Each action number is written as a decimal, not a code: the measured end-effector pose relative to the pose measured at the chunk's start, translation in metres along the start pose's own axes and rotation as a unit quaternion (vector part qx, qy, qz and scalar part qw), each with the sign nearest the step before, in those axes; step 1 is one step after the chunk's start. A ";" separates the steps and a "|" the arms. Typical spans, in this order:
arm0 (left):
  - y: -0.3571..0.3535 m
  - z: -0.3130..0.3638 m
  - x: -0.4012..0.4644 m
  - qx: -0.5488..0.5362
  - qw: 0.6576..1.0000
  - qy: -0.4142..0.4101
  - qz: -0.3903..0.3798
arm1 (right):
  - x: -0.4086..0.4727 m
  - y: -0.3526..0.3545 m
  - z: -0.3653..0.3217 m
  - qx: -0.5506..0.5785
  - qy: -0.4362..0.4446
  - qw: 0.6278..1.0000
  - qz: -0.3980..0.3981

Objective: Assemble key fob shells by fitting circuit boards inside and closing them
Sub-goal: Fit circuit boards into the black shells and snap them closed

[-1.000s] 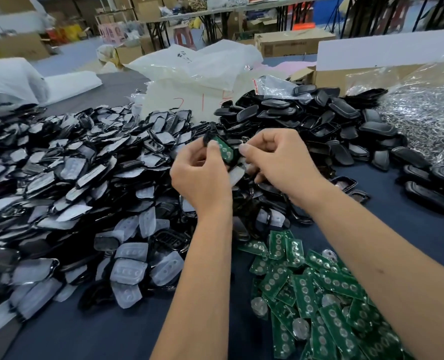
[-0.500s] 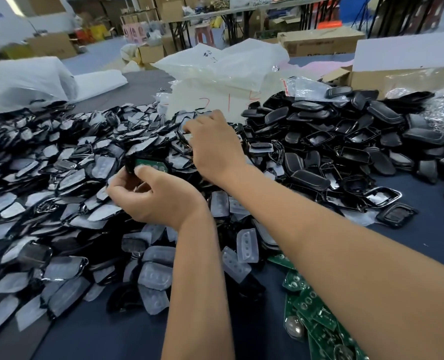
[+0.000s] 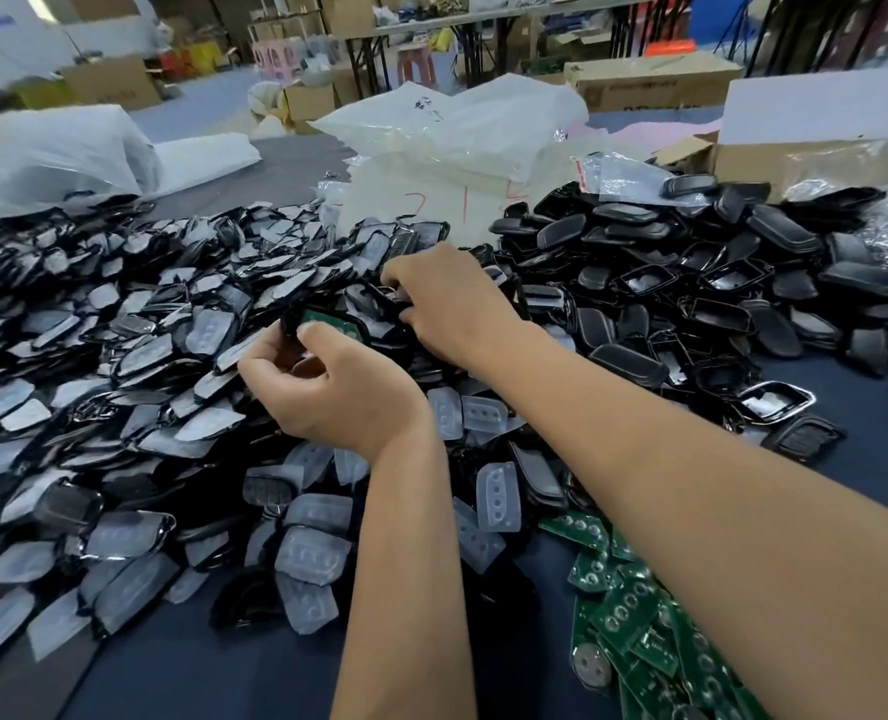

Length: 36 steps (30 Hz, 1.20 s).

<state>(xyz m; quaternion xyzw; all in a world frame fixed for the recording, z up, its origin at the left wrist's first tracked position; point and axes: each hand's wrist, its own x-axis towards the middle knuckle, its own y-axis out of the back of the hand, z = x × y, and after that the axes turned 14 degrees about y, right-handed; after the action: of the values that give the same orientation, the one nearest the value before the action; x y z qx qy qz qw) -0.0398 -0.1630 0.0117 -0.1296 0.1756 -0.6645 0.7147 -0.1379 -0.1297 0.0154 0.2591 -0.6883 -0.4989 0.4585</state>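
My left hand (image 3: pixel 327 387) holds a black key fob shell (image 3: pixel 327 322) with a green circuit board seated inside it, thumb on its near edge. My right hand (image 3: pixel 452 304) reaches into the heap just behind it, fingers curled down among the shell pieces (image 3: pixel 379 283); what its fingertips hold is hidden. A pile of green circuit boards (image 3: pixel 634 615) lies at the lower right, partly under my right forearm.
A wide heap of shell halves with translucent button pads (image 3: pixel 120 387) covers the left. Black shell backs (image 3: pixel 691 283) are piled on the right. White plastic bags (image 3: pixel 457 127) and a cardboard box (image 3: pixel 805 148) stand behind. Dark blue table surface (image 3: pixel 198 667) shows near me.
Both hands left the centre, where they pressed the board into the shell. My left hand carried the shell to the left; my right hand reached into the heap and has now drawn closer to the left hand.
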 end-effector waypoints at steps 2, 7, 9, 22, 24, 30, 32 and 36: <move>0.001 -0.002 -0.001 0.012 1.000 0.004 -0.005 | -0.007 0.009 -0.002 0.004 0.015 1.000 0.010; 0.002 -0.004 -0.022 0.027 0.997 -0.013 -0.064 | -0.040 0.036 0.003 0.083 -0.021 0.992 0.096; 0.000 -0.007 -0.037 0.043 0.992 -0.017 -0.116 | -0.065 0.048 0.017 0.158 -0.095 0.967 0.175; 0.021 -0.054 -0.136 0.442 0.671 -0.130 -0.581 | -0.256 0.057 0.077 0.319 -0.342 0.814 0.343; 0.020 -0.055 -0.132 0.412 0.696 -0.146 -0.569 | -0.259 0.056 0.077 0.325 -0.330 0.822 0.332; 0.016 -0.053 -0.123 0.304 0.705 -0.065 -0.637 | -0.262 0.053 0.073 0.384 -0.293 0.823 0.301; 0.016 -0.056 -0.123 0.300 0.699 -0.034 -0.648 | -0.261 0.051 0.071 0.406 -0.293 0.805 0.318; 0.016 -0.056 -0.124 0.270 0.705 0.074 -0.651 | -0.258 0.051 0.070 0.479 -0.324 0.721 0.381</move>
<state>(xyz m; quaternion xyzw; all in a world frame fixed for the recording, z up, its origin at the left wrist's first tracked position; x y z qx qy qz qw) -0.0556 -0.0351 -0.0359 0.0362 -0.0869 -0.9912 0.0933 -0.0802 0.1311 -0.0394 -0.0171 -0.9827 0.0608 0.1738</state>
